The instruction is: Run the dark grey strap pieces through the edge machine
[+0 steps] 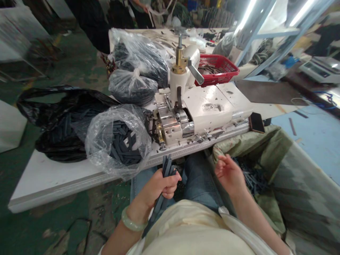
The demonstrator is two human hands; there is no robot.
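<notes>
My left hand (165, 184) is closed around a bundle of dark blue-grey strips (166, 165) in front of the table edge; their lower ends run down past the wrist. My right hand (230, 176), fingers loosely bent and apart, hovers beside the green sack (239, 146) with nothing visible in it. Inside that sack lie more dark strips (256, 180). A white skiving-type machine (175, 122) with a brass-and-steel post stands on the table ahead of both hands. Left of it, a clear plastic bag (97, 140) gapes around a heap of similar strips (122, 146).
A black plastic bag (57, 148) with strips sits at the table's left. Tied clear bags (134, 86) stand behind the machine, near a red basket (219, 67). A phone (256, 122) lies at the table's right end. Another person's hand (143, 7) shows at the back.
</notes>
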